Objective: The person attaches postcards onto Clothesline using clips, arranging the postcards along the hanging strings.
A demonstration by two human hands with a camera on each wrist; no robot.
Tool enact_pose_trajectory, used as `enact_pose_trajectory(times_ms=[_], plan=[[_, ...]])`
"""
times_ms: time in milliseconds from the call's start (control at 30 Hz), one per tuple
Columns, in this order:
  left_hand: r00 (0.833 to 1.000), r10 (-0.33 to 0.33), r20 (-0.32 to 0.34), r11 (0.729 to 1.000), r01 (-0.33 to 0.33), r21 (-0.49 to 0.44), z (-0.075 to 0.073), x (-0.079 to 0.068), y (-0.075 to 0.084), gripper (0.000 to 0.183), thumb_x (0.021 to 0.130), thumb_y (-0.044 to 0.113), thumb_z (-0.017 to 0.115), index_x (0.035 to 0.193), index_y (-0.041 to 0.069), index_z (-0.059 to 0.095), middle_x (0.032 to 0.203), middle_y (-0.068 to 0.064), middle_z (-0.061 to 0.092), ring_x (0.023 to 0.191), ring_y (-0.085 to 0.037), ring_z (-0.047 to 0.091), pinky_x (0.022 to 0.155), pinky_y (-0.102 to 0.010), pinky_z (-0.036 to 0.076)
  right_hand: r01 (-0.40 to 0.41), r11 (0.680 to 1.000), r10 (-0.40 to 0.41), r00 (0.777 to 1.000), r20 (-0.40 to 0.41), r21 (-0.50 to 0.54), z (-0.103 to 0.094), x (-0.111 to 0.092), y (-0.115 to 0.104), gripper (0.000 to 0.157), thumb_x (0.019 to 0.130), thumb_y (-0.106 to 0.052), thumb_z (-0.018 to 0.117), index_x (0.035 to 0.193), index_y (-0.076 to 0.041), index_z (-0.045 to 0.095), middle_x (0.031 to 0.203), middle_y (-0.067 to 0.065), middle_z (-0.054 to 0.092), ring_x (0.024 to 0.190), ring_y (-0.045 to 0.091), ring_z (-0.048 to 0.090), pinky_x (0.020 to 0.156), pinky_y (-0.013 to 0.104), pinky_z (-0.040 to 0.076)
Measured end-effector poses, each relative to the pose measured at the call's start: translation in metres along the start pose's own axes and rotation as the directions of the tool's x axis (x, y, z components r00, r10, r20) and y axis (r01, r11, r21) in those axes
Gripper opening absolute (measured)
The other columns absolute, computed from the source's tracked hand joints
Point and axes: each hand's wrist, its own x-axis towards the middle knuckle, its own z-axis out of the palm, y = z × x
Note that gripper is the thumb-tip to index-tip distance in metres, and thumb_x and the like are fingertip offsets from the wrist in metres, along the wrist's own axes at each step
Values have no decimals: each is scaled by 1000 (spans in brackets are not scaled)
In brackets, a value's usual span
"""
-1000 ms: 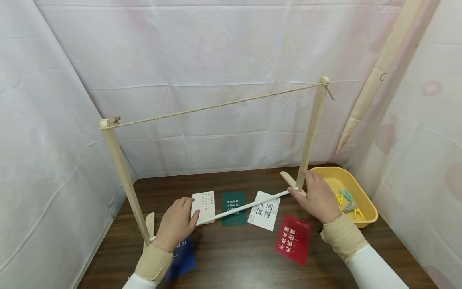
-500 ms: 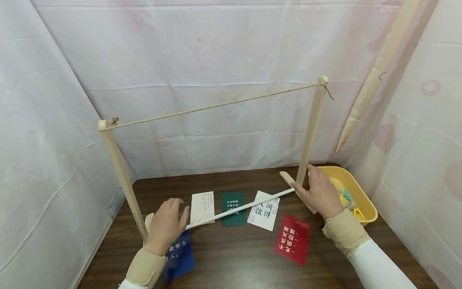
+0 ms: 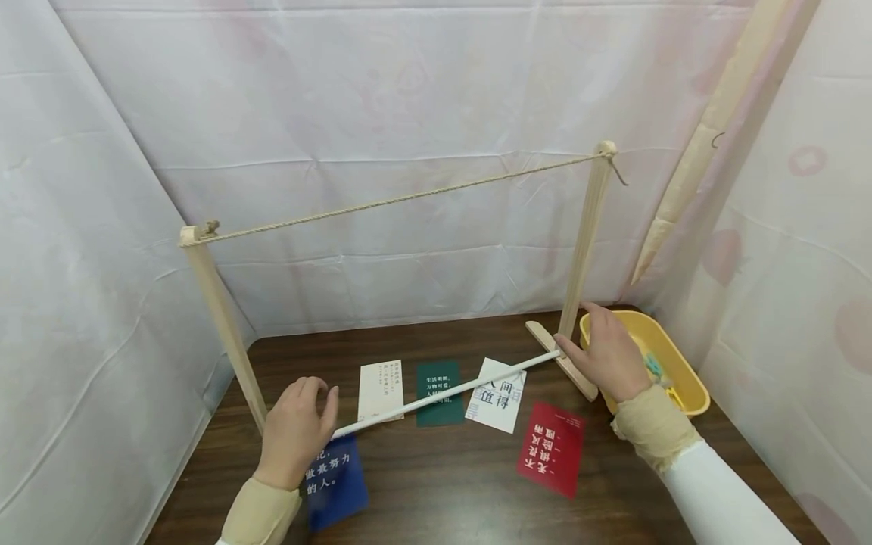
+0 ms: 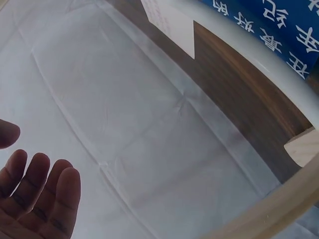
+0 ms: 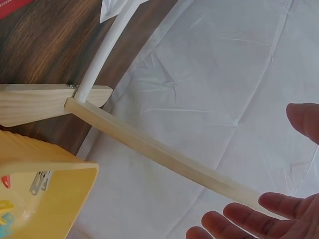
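Observation:
My left hand (image 3: 296, 431) is beside the left wooden post (image 3: 225, 325), fingers loosely bent and nothing in them. The left wrist view shows its fingers (image 4: 67, 194) apart from the thumb. Near the right wooden post (image 3: 584, 242) is my right hand (image 3: 608, 352), also holding nothing; whether a finger touches the post I cannot tell. A twine line (image 3: 395, 200) runs between the post tops, and a white rod (image 3: 436, 399) joins them low down. A blue card (image 3: 341, 492) lies by the left hand, its upper part hidden in the head view.
Cream (image 3: 380, 387), green (image 3: 438, 416), white (image 3: 496, 422) and red (image 3: 550, 454) cards lie on the dark wooden table (image 3: 436, 484). At the right, a yellow tub (image 3: 640, 333) holds clothespins (image 3: 652, 365). White fabric (image 3: 381, 91) surrounds the table.
The left hand has drawn left and slightly down, away from the rod, uncovering more of the blue card. My right hand has shifted a little right, off the right post's base.

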Motion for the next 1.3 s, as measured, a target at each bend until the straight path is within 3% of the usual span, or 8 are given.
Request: enact_pose_trajectory(times_ms=[200, 700, 933, 1300], plan=[[999, 1, -47, 1000, -1, -1, -8, -2, -5, 17, 87, 6, 83, 89, -2, 68, 77, -17, 70, 57, -19, 57, 48, -37, 48, -30, 999, 29, 999, 12, 21, -5, 7, 0, 66, 94, -26, 86, 136, 13, 54, 124, 37, 65, 115, 57, 65, 96, 69, 53], [992, -56, -114, 997, 61, 39, -27, -9, -17, 18, 89, 10, 77, 82, 0, 65, 67, -13, 64, 48, -16, 52, 42, -35, 41, -90, 996, 88, 994, 60, 27, -7, 20, 4, 77, 98, -28, 81, 147, 20, 45, 132, 43, 61, 119, 61, 63, 99, 72, 51], [987, -78, -141, 996, 85, 42, -32, -13, -19, 17, 89, 11, 75, 83, -3, 66, 70, -19, 69, 49, -24, 60, 43, -42, 45, -161, 986, 157, 981, 118, 30, -9, 26, 10, 82, 102, -34, 76, 153, 19, 39, 137, 45, 58, 123, 61, 61, 102, 72, 50], [977, -124, -172, 989, 137, 64, -45, -17, -26, 19, 90, 11, 75, 81, -2, 64, 65, -18, 67, 48, -24, 58, 42, -40, 41, -233, 972, 224, 959, 175, 35, -9, 38, 17, 83, 104, -37, 72, 157, 16, 35, 142, 46, 57, 125, 62, 61, 103, 73, 50]])
